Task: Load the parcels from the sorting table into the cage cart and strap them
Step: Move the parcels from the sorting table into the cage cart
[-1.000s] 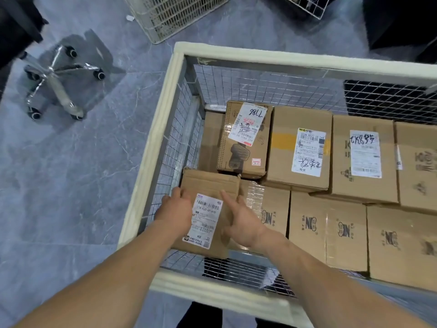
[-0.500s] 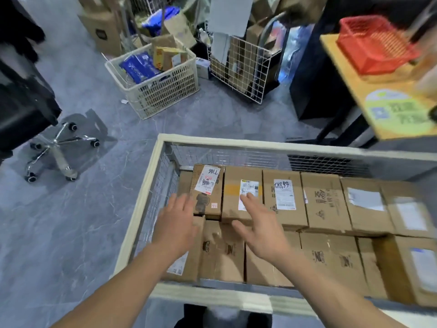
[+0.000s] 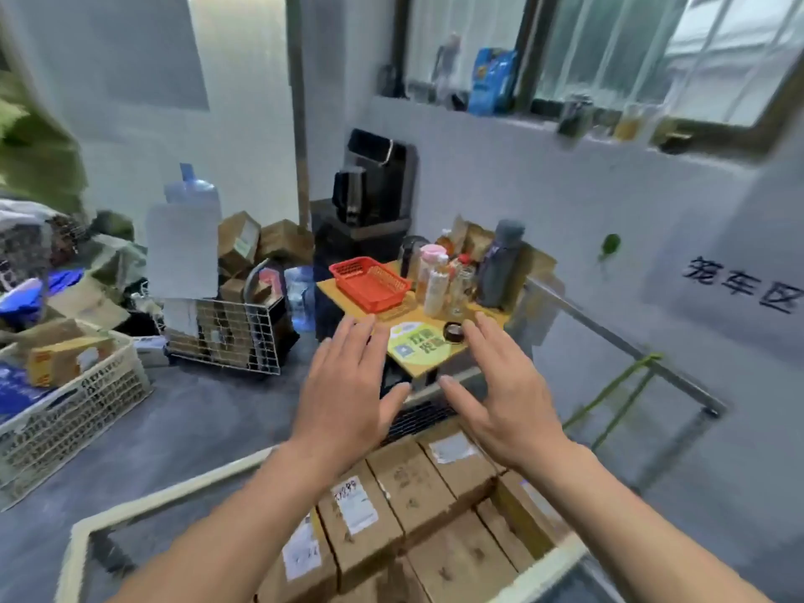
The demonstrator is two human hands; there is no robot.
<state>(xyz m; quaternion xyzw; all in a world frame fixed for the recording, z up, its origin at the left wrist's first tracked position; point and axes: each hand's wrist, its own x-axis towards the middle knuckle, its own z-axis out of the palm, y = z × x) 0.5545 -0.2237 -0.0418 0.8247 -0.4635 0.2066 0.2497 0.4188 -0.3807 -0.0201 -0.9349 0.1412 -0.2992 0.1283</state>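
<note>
Hands: left hand (image 3: 343, 398) and right hand (image 3: 504, 393) spread wide, empty, above the cart (image 3: 130, 511)
Parcels (image 3: 409, 485): packed inside cart
Worktop (image 3: 428, 363): beyond cart

We see the cage cart (image 3: 174, 485) at the bottom of the view, a wire-mesh cage with a cream frame, its top open. Inside it, brown cardboard parcels (image 3: 409, 480) lie flat and packed side by side in rows, touching one another, with their tops just below the rim. Several carry white shipping labels (image 3: 353, 503) on their upper faces, one with handwriting too blurred for us to read.
</note>
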